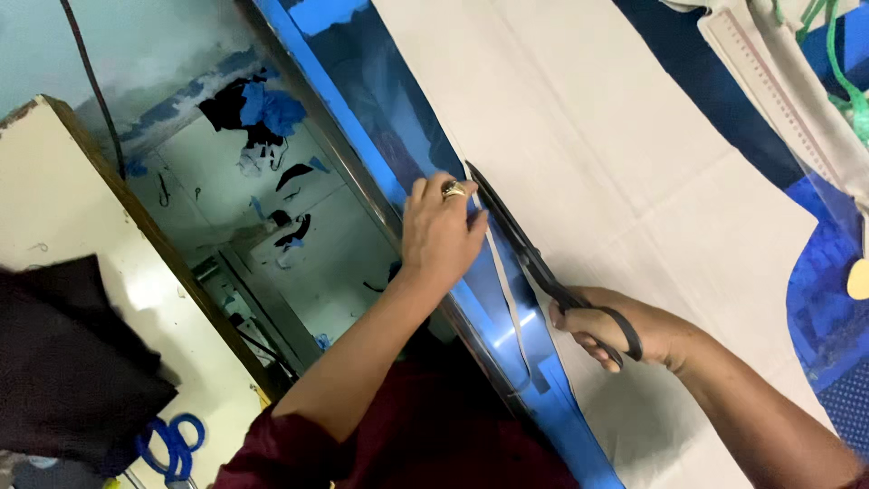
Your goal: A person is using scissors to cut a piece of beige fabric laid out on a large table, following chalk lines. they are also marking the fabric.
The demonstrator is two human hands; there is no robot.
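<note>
Left hand (441,234) flat, fingers spread, palm down; right hand (625,333) curled closed, forearm extended.

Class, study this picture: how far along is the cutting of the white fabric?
Done: a thin cut strip hangs loose behind the blades. In hand: the right hand works the black scissors along the white fabric edge, with the left hand pressing beside them. Left: the edge ahead remains uncut.

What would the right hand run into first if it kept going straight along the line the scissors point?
The right hand holds black scissors aimed up the white cloth's edge. First in that line are likely the left hand's fingers, pressing the cloth beside the blade tips.
</note>
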